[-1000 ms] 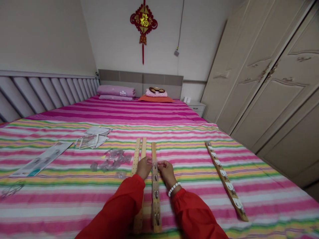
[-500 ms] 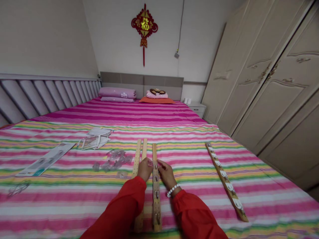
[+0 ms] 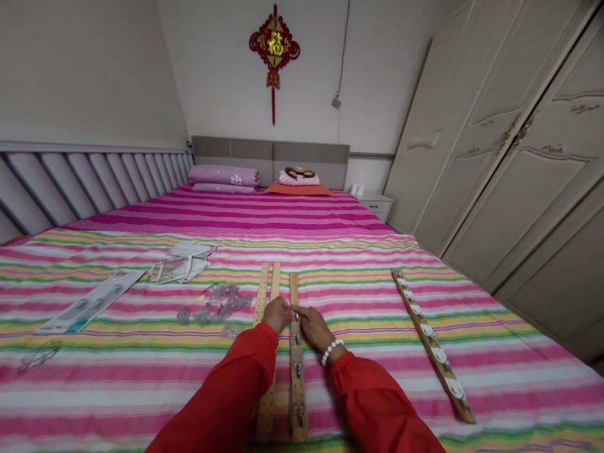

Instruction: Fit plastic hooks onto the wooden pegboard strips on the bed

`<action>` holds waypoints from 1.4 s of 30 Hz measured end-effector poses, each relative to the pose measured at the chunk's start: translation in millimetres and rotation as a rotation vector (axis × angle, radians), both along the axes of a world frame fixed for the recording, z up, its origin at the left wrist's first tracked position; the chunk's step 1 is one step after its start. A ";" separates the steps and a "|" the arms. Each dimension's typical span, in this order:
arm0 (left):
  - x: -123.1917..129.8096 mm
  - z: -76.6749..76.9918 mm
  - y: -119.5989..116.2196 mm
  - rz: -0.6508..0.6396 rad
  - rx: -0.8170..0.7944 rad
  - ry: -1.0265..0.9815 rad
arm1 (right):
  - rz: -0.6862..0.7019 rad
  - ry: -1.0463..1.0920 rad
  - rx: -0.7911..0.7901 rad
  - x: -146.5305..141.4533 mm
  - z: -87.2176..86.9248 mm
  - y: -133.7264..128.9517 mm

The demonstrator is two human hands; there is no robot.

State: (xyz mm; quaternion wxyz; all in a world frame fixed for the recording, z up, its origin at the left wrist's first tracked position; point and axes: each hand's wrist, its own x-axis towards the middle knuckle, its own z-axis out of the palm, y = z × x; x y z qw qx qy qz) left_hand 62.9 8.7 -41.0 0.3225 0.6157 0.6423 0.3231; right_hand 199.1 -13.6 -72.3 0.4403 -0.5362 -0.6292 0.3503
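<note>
A narrow wooden strip (image 3: 297, 352) lies lengthwise before me, with several small shiny metal pieces spaced along it. My left hand (image 3: 277, 313) is at its left edge near the upper end, fingertips pinched together. From the other side my right hand (image 3: 315, 327) reaches over the strip, its index finger and thumb closed by the uppermost metal piece (image 3: 295, 316). Whatever small thing the fingertips hold is too small to make out. Just left lie a strip dotted with holes (image 3: 261, 294) and a plain strip (image 3: 275, 277), partly covered by my left hand and sleeve.
Small clear plastic bags (image 3: 224, 302) lie in a heap on the striped bedspread (image 3: 358, 283). Further left are flat packets (image 3: 182, 264), a long package (image 3: 94, 301) and a clear looped item (image 3: 40, 356). At right lies a wooden strip with white-backed pieces (image 3: 427, 333).
My right hand's fingers have moved left and onto the strip, closer to my left fingertips. My left hand has shifted only slightly. The view has turned a little.
</note>
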 end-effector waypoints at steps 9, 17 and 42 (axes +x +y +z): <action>-0.8 0.9 2.0 -0.029 -0.026 0.047 | 0.011 -0.027 -0.062 -0.8 2.1 -2.0; 1.4 1.3 0.4 -0.010 -0.044 0.045 | 0.003 0.368 -0.330 8.3 4.2 -5.5; -1.7 -5.8 -10.0 0.010 0.041 -0.189 | -0.183 0.640 -0.361 3.9 -6.3 -10.0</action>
